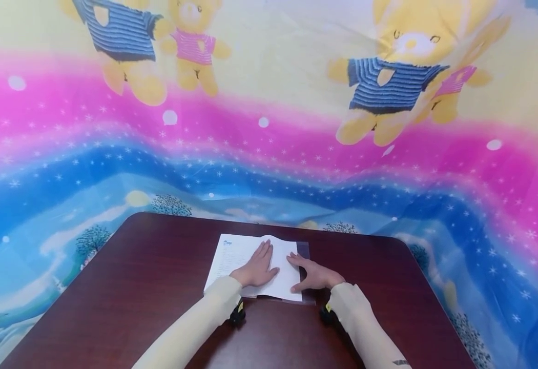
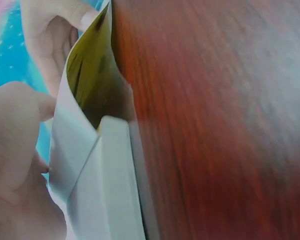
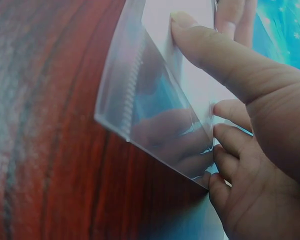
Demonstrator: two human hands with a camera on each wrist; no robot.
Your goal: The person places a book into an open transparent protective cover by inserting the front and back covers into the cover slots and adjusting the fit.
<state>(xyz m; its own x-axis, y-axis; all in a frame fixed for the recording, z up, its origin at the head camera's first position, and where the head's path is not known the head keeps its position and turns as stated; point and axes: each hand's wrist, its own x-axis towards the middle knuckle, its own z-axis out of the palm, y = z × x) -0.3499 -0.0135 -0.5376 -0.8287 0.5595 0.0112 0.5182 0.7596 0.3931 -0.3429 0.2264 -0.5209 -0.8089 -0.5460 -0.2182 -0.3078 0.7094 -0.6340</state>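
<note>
An open booklet (image 1: 236,256) lies on the dark wooden table, printed text on its left page and a white right page. My left hand (image 1: 257,269) presses flat on the paper near the fold, fingers pointing away. At the right edge, my right hand (image 1: 315,274) touches the white page with thumb and fingers spread apart. A clear plastic cover (image 3: 155,100) sticks out beyond that page, below the right hand. In the left wrist view, the white sheet (image 2: 65,135) bows up beside a thick page block (image 2: 117,175), showing a yellowish inner side.
The reddish-brown table (image 1: 158,287) extends around the booklet, with rounded far corners. Behind it hangs a colourful cloth (image 1: 269,154) printed with bears and snowflakes. Dark wrist devices (image 1: 238,313) sit under both sleeves.
</note>
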